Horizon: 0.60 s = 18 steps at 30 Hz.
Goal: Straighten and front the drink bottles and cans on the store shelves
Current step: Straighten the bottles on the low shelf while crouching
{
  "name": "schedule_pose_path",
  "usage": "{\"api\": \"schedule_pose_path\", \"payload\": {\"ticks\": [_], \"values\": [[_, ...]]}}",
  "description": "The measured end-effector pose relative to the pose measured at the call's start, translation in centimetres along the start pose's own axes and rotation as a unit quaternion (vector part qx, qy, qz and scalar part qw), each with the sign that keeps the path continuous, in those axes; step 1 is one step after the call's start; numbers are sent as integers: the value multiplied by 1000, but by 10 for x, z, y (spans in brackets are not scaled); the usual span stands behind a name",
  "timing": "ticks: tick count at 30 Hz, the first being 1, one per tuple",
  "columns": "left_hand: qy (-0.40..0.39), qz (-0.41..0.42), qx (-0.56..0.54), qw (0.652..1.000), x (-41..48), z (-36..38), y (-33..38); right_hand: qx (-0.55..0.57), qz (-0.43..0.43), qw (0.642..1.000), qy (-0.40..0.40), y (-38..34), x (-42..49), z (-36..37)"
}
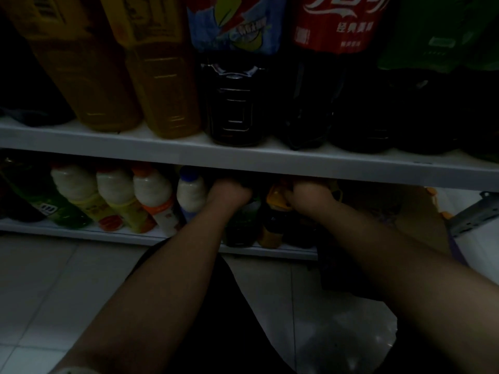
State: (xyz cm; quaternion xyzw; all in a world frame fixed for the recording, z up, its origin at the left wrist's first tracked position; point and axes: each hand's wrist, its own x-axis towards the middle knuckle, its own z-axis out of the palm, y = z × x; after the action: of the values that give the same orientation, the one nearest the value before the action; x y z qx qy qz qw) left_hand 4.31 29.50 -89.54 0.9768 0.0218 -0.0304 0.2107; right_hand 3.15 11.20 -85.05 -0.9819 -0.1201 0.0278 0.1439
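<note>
Milk bottles: four, beside left hand.

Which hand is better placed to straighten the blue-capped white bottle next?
Probably left. The left hand sits right beside the blue-capped white bottle; the right hand is farther off, by the orange-capped bottle.

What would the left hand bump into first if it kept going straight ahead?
Probably the dark bottle just below and ahead of the left hand. The fingertips are hidden beneath the upper shelf, so the depth is hard to judge.
</note>
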Motion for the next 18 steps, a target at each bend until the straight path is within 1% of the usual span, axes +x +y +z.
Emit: {"api": "schedule_pose_path", "payload": {"ticks": [2,3,5,7,9,14,17,18], "values": [[5,35,-5,999,4,-3,2,12,-1,1000,7,0,0,1],[14,46,-13,999,5,-5,1,18,-2,1000,8,0,0,1],[24,57,3,998,5,-5,-1,17,-1,1000,0,-1,0,1],[47,51,9,998,1,-3,-1,19,7,1000,-7,-1,1,1],[68,34,-26,997,-3,-2,0,23,13,1000,-8,-2,2,1],[59,-39,-57,996,-7,3,-3,29,19,999,8,-1,1,1],[70,-26,-40,996,-7,8,-5,38,14,999,21,-2,1,2],[77,-33,-48,995,-9,9,-6,49,17,998,25,-3,1,2]]}}
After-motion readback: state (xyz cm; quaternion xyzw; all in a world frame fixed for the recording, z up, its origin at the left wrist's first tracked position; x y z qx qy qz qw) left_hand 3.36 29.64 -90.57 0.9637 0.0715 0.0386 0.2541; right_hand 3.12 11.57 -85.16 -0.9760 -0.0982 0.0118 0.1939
